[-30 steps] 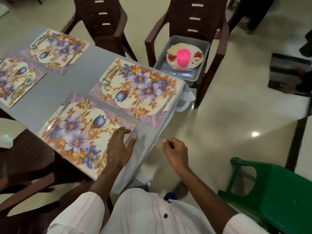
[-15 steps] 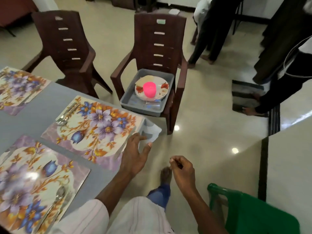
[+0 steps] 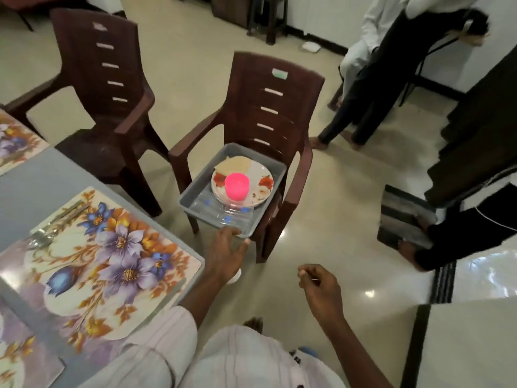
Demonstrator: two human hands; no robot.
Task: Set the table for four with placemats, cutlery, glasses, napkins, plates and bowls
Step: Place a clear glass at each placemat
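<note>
Cream floor tiles [image 3: 335, 233] filled most of the head view, with a grey counter [image 3: 33, 197] cutting in from the left of the frame. On it lay a floral placemat [image 3: 112, 261], with cutlery [image 3: 56, 225] along its upper left edge. A second mat [image 3: 19, 359] showed at the lower left corner and a third mat [image 3: 14, 135] at the left edge. No plate, bowl, glass or napkin stood on any mat in view.

Just past the counter's corner, at centre frame, a brown chair [image 3: 268, 88] carried a grey tray [image 3: 195, 194] on its seat. In the tray sat a patterned plate [image 3: 260, 177] with a pink cup [image 3: 237, 186] on it. Clear pieces with blue spots [image 3: 223, 212] lay in the tray's near half, too blurred to name.

The left hand [image 3: 226, 253] was stretched out with straight fingers, holding nothing, its fingertips at the tray's near rim; whether they touched it could not be told. The right hand [image 3: 321, 287], lower right of centre, had its fingers curled in and thumb against forefinger; whether it pinched something small could not be told.

By my reading, the mats and cutlery were done, while plates, bowls, glasses and napkins were left, with the tray the likely next source
</note>
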